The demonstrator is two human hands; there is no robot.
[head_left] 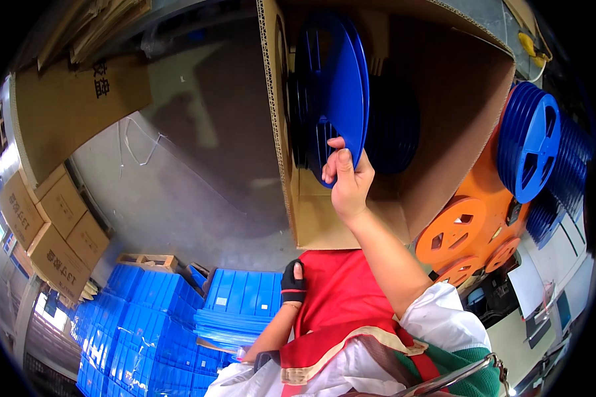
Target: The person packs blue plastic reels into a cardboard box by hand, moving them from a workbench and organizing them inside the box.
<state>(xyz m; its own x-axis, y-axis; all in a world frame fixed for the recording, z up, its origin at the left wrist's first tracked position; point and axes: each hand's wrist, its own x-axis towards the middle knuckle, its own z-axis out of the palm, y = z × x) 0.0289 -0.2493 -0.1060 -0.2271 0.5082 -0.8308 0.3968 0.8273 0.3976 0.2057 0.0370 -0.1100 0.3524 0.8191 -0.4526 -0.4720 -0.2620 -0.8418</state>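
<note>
R hand (352, 185) grips blue reel (351, 92) @ box (453, 145), L hand (294, 283) by apron (344, 284).

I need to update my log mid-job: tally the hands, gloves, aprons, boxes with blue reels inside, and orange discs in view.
Hands: 2 (left hand, right hand)
Black glove: 1
Red apron: 1
Box with blue reels inside: 1
Orange discs: 3
Total: 8
The reels themselves overlap too much to count.

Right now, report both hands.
Left hand: by the red apron; grip cannot be told.
Right hand: closed, holding a blue reel by its rim.
</note>
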